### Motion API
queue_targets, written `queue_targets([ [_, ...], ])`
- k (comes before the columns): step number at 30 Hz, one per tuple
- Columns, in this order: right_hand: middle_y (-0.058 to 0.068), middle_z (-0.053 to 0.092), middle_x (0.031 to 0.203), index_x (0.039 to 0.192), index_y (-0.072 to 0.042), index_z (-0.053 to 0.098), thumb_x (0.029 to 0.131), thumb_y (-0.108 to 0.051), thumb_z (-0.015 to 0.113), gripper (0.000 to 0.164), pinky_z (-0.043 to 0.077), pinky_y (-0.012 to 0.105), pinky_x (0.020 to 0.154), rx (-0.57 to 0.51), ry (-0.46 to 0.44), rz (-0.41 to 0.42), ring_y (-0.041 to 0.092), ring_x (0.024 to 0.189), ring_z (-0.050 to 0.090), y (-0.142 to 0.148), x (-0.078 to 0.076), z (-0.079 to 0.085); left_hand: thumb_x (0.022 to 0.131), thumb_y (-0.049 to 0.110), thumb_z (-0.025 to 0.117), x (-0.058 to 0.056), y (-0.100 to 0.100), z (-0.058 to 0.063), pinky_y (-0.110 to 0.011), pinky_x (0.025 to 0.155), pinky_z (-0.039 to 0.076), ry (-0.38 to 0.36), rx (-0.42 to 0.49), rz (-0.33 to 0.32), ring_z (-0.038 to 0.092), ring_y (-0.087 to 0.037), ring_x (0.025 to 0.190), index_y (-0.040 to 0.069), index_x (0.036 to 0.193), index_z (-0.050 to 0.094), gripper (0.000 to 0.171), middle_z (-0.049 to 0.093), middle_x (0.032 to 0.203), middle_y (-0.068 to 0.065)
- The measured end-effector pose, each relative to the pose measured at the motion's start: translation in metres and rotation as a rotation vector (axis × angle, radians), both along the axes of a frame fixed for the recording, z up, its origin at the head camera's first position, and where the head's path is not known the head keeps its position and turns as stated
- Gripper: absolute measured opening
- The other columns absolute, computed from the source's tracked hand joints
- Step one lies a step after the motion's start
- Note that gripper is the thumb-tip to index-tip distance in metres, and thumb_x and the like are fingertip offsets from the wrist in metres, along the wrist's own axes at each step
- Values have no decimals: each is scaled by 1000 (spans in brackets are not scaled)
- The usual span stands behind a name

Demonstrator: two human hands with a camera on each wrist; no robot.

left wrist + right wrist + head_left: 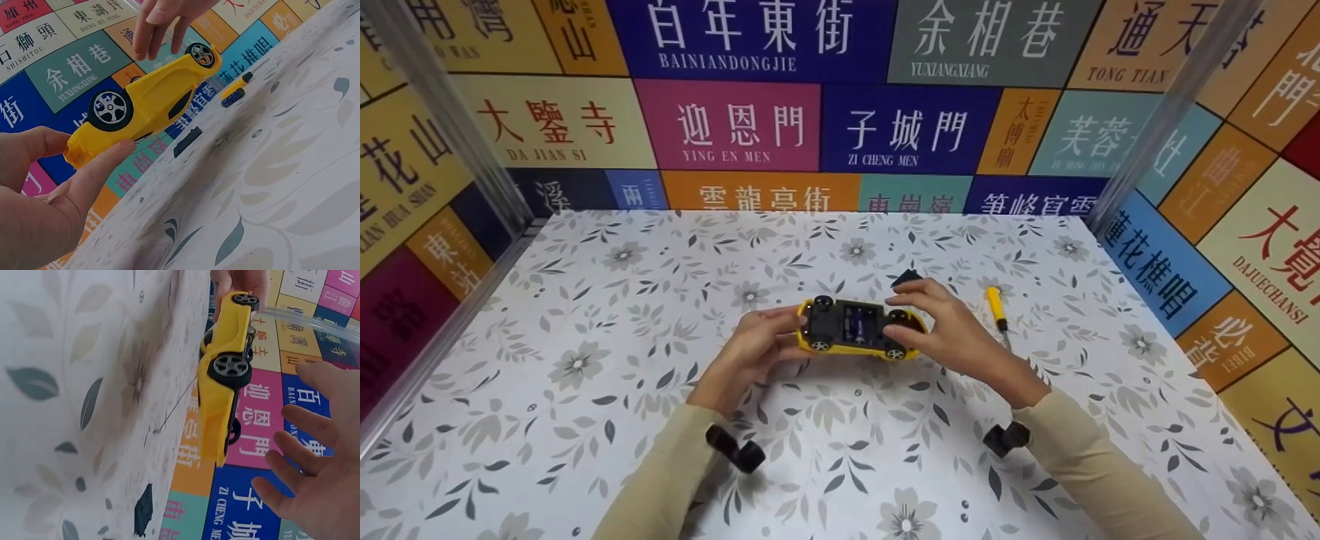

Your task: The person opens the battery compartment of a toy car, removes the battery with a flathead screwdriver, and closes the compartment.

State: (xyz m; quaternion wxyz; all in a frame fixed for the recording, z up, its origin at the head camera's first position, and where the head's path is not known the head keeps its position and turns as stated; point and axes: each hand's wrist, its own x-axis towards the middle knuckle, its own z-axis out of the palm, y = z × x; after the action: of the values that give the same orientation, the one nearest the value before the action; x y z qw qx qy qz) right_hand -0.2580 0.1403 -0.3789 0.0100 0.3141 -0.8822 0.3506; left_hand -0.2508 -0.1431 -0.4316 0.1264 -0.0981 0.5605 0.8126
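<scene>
A yellow toy car (840, 349) is held upside down above the table, its wheels and dark underside facing up. My left hand (756, 341) grips one end of it between thumb and fingers, as the left wrist view shows with the hand (53, 197) at the bumper. A square recess (861, 324) opens in the middle of the underside. Over the car's other end hovers my right hand (952, 330), its fingers spread, and the right wrist view shows this hand (320, 444) apart from the car. From the car hangs a thin dark wire (179, 403).
A small flat black piece (906, 278) lies on the table behind the right hand. To its right is a screwdriver (996, 307) with a yellow and black handle, its shaft toward the right forearm. Lettered panels (735, 124) stand behind the floral tabletop (675, 255).
</scene>
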Motion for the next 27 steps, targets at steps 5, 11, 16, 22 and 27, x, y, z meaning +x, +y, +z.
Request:
queue_targets([
  [5,10,46,148,133,-13,64,92,-36,71,47,50,54,104,36,-31,22,34,136,47,-14,0,-2,88,-3,58,0,1,-1,-37,75,65,12,-7,3,74,-28,92,-5,138,54,50,63,130,-30],
  [11,9,45,149,131,-16,66,89,-40,74,49,48,55,107,71,-42,21,34,138,44,-29,-5,-4,89,-2,59,0,1,-1,-36,75,65,15,-20,5,75,-28,91,-5,137,56,49,63,129,-31],
  [16,9,47,148,130,-16,67,87,-41,76,50,43,56,112,106,-54,17,35,138,44,-39,-7,-9,90,-1,58,1,1,0,-37,79,64,11,-16,-16,74,-29,95,-4,139,53,49,61,132,-31],
  [22,8,50,144,131,-14,66,86,-41,77,53,43,54,113,124,-81,3,33,135,47,-44,-8,-12,91,0,59,1,0,2,-39,81,64,11,-35,-33,75,-28,93,-3,139,54,49,62,130,-30],
  [27,7,53,140,130,-12,66,88,-38,75,50,46,51,112,100,-112,2,30,132,51,-45,-10,-14,90,2,61,0,0,3,-40,83,64,-1,-72,-46,75,-26,92,-1,139,55,49,64,130,-28],
])
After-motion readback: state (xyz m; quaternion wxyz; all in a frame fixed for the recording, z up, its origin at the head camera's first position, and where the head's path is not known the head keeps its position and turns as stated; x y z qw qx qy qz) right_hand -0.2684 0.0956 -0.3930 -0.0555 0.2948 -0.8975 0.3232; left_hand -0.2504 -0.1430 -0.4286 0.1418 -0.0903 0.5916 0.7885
